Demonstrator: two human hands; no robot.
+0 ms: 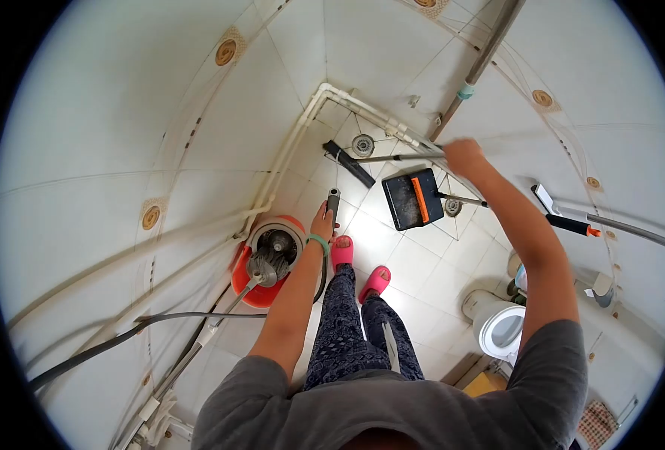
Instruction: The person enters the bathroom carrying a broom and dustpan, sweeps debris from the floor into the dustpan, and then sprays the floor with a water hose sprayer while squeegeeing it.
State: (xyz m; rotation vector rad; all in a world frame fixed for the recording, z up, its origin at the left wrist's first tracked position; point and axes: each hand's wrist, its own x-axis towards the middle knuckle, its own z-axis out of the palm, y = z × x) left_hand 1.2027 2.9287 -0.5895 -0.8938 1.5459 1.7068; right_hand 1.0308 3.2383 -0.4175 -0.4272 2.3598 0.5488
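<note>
My left hand (323,225), with a green band at the wrist, is closed around the grey end of a hose (334,198). The hose's open mouth points away from me, towards the black broom head. A thin pale streak, which looks like water, runs between the mouth and the head. My right hand (465,157) is wrapped round the silver handle of a long-handled broom (350,163), its narrow black head low over the tiles. Whether bristles or rubber edge the head, I cannot tell. Beyond the broom handle lies a black dustpan (401,202) with an orange strip.
A red bucket (242,289) holding a grey mop (267,264) stands at the left wall. Round drains (362,145) sit in the floor by white pipes (295,139). The dustpan's black grip (567,224) reaches right. A toilet (499,330) stands at the right.
</note>
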